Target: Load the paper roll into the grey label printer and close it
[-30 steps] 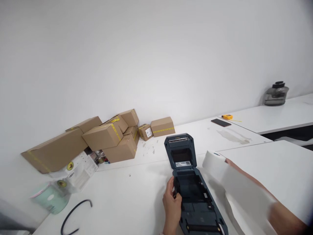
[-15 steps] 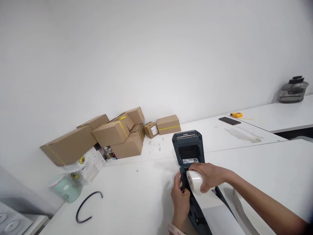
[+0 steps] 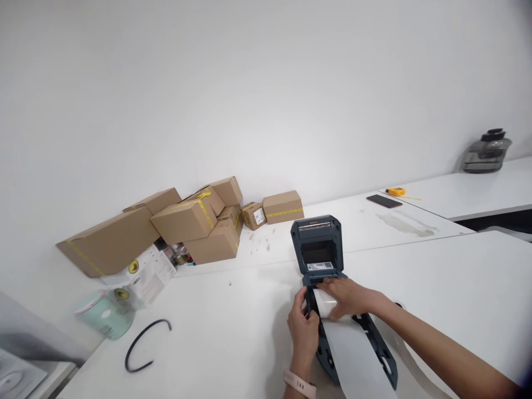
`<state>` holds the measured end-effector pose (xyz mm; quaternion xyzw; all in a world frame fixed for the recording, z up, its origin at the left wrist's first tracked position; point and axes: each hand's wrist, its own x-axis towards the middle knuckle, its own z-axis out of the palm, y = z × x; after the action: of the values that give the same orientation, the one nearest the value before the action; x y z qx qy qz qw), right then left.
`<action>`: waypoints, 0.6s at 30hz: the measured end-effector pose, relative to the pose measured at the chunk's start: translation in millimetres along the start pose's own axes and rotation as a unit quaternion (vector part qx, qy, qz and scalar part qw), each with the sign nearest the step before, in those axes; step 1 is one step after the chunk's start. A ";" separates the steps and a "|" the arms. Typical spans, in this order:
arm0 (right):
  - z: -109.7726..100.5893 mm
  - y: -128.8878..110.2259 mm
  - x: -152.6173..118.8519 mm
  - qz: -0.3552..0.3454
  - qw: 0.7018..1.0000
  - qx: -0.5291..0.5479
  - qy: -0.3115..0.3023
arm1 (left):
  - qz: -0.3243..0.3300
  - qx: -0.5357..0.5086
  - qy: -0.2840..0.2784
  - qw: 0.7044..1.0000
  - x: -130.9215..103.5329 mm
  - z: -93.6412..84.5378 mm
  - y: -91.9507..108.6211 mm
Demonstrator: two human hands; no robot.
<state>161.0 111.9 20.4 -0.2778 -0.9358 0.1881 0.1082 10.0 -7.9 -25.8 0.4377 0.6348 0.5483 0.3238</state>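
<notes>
From where I stand, the dark label printer (image 3: 318,244) sits at the lower right of the frame on the white worktop (image 3: 233,332), its lid tipped back. The left hand (image 3: 305,332) pinches the printer's left wall, fingers outside, thumb over the edge. The right hand (image 3: 348,296) has its fingers part-open and curled over the white paper roll (image 3: 325,303), which lies in the printer's bay. A paper strip (image 3: 357,354) runs from it to the bottom edge. Lower left, a black cable (image 3: 139,343) lies curved.
</notes>
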 end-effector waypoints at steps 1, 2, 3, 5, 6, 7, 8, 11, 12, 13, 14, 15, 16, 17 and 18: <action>-8.2 -2.3 -2.8 -0.010 1.000 0.007 0.029 | 0.004 -0.001 -0.002 1.000 -1.7 -0.7 -0.3; -18.3 -4.8 -4.5 -0.019 0.997 0.015 0.067 | 0.007 -0.001 -0.004 1.000 -4.3 -1.5 -0.4; -29.9 -7.3 -4.9 -0.025 0.993 0.021 0.116 | 0.009 0.003 -0.004 1.000 -7.6 -2.6 -0.2; -55.7 -11.7 -0.7 -0.023 0.973 0.029 0.227 | 0.019 0.025 0.000 1.000 -16.0 -5.4 1.1; -68.5 -13.1 4.2 -0.018 0.958 0.025 0.284 | 0.032 0.045 0.003 0.998 -20.6 -6.9 2.1; -80.5 -13.9 10.6 -0.013 0.942 0.014 0.335 | 0.053 0.070 0.004 0.996 -25.0 -8.4 3.2; -91.1 -14.0 18.3 -0.009 0.928 0.001 0.373 | 0.083 0.098 0.000 0.992 -29.1 -9.7 4.2; -111.5 -11.1 41.3 -0.014 0.914 -0.034 0.403 | 0.189 0.187 -0.050 0.963 -38.2 -11.6 5.5; -114.4 -9.9 46.6 -0.017 0.918 -0.037 0.395 | 0.218 0.211 -0.071 0.950 -40.7 -11.7 5.2; -115.7 -9.0 49.9 -0.019 0.922 -0.036 0.385 | 0.243 0.229 -0.090 0.938 -43.1 -11.8 4.6; -115.8 -8.6 51.0 -0.021 0.924 -0.036 0.380 | 0.267 0.243 -0.106 0.927 -45.9 -12.3 3.8; -115.0 -8.9 50.2 -0.022 0.924 -0.037 0.379 | 0.287 0.253 -0.122 0.916 -49.1 -13.3 2.9; -113.7 -9.9 47.7 -0.023 0.924 -0.039 0.380 | 0.303 0.261 -0.138 0.906 -52.9 -15.0 1.9; -112.2 -11.6 44.0 -0.025 0.923 -0.040 0.382 | 0.315 0.266 -0.154 0.898 -57.2 -17.3 0.7; -110.4 -14.1 39.5 -0.028 0.922 -0.042 0.385 | 0.320 0.271 -0.172 0.891 -61.7 -20.2 -0.8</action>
<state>155.7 155.4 130.1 -0.3064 -0.8367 0.0236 0.4534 17.0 -72.5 -27.0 0.7755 0.5187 0.3446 0.1038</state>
